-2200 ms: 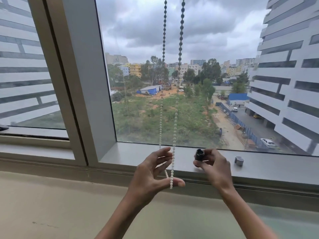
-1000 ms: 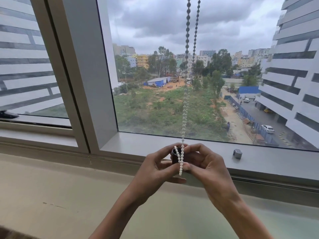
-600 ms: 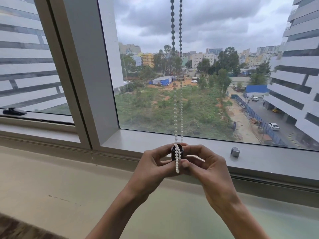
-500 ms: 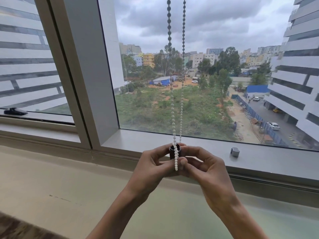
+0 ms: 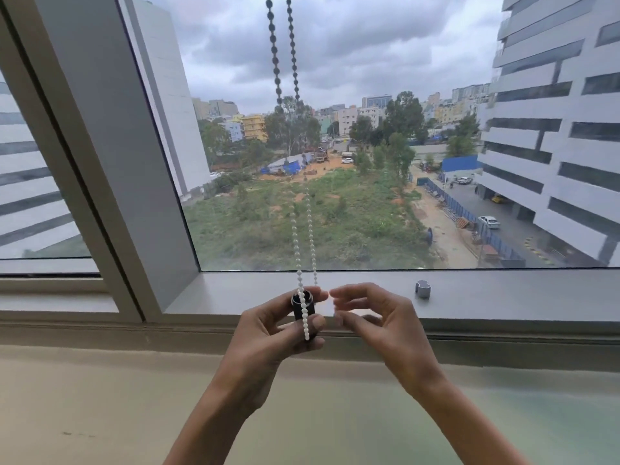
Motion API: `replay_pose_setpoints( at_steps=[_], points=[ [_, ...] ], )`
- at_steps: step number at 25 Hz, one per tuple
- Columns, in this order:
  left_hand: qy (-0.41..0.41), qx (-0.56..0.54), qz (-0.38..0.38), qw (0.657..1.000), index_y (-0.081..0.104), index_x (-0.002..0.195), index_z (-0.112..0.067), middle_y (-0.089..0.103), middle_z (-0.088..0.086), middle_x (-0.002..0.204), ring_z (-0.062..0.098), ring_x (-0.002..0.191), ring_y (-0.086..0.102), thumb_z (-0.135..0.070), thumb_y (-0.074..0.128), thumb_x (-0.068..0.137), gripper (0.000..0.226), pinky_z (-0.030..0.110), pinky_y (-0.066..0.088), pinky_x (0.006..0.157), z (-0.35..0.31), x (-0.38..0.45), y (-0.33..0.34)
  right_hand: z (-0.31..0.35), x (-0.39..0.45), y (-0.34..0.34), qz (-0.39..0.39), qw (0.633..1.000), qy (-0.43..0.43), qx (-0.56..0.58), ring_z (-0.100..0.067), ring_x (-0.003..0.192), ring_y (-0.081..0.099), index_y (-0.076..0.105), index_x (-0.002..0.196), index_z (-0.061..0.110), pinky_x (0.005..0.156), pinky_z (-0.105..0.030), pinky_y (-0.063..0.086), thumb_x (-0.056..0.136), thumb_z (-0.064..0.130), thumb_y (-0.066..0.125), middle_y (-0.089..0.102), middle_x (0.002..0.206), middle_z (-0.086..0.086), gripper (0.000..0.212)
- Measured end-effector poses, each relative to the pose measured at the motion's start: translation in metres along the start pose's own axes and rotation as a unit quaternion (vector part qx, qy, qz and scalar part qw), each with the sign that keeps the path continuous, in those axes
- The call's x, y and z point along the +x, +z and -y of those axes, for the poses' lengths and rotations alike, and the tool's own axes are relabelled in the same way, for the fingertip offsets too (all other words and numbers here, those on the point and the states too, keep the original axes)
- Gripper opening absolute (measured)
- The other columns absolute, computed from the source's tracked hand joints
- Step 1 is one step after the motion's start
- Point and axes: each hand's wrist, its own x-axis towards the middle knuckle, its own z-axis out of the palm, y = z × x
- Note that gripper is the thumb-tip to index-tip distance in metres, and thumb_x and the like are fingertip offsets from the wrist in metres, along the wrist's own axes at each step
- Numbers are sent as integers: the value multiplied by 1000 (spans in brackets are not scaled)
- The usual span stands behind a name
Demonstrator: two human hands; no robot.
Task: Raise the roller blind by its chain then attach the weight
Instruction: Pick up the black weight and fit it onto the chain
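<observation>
White beads of the blind chain (image 5: pixel 303 236) hang in two strands down the middle of the pane, the loop draping over a black cylindrical weight (image 5: pixel 303 312). Left hand (image 5: pixel 268 337) pinches that weight upright, thumb and fingers closed on it, just off the grey sill (image 5: pixel 503 293). Right hand (image 5: pixel 379 322), at the weight's 3 o'clock, curls loosely, fingertips narrowly parted, apparently holding nothing. Small grey cap (image 5: pixel 422 289) sits on the sill at the right hand's 2 o'clock.
</observation>
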Motion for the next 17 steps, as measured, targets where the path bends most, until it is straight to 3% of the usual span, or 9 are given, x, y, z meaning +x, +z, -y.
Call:
replay_pose_setpoints(
  at_steps=[3, 5, 7, 9, 13, 15, 17],
  points=[
    [-5, -6, -4, 1000, 72, 103, -11, 73, 5, 105, 20, 79, 62, -10, 77, 69, 34, 28, 56, 68, 1, 1, -4, -17, 25, -39, -166, 967, -13, -194, -11, 78, 64, 69, 97, 22, 66, -19, 51, 75, 6, 74, 67, 95, -4, 28],
    [-9, -16, -9, 1000, 72, 102, -12, 72, 7, 102, 22, 80, 60, -11, 75, 69, 34, 28, 56, 69, 1, 1, -6, -31, 43, -67, -217, 932, 41, -288, -26, 91, 60, 65, 107, 15, 78, -31, 50, 74, 7, 74, 59, 106, -14, 35],
    [-11, -22, -15, 1000, 73, 102, -12, 73, 7, 102, 24, 81, 59, -11, 72, 69, 32, 29, 56, 69, 1, 1, -7, -47, 56, -84, -183, 912, 129, -342, -37, 108, 53, 61, 115, 11, 93, -43, 47, 73, 11, 76, 52, 116, -21, 44],
    [-11, -23, -17, 1000, 73, 101, -12, 73, 7, 103, 26, 81, 58, -11, 71, 69, 32, 29, 56, 69, 2, 2, -6, -61, 61, -91, -139, 906, 178, -357, -40, 111, 51, 63, 114, 9, 95, -42, 44, 72, 16, 77, 53, 117, -25, 44],
    [-14, -20, -20, 1000, 72, 103, -12, 73, 6, 108, 25, 82, 57, -11, 72, 70, 33, 29, 56, 69, 1, 3, -7, -71, 60, -94, -129, 908, 143, -371, -32, 94, 63, 71, 98, 7, 86, -36, 49, 74, 11, 74, 68, 100, -23, 25],
    [-16, -16, -23, 999, 72, 104, -12, 72, 6, 111, 23, 82, 59, -12, 73, 69, 34, 29, 56, 68, 1, 2, -10, -65, 56, -95, -147, 938, 135, -285, -26, 87, 65, 71, 98, 6, 80, -29, 49, 74, 6, 74, 71, 92, -19, 24],
    [-13, 1, -25, 1000, 72, 105, -14, 72, 3, 113, 20, 81, 60, -14, 79, 69, 37, 28, 55, 68, -1, 2, -12, -47, 53, -89, -113, 979, 171, 21, -26, 84, 65, 69, 96, 1, 73, -27, 55, 69, 1, 75, 72, 86, -18, 28]
  ],
)
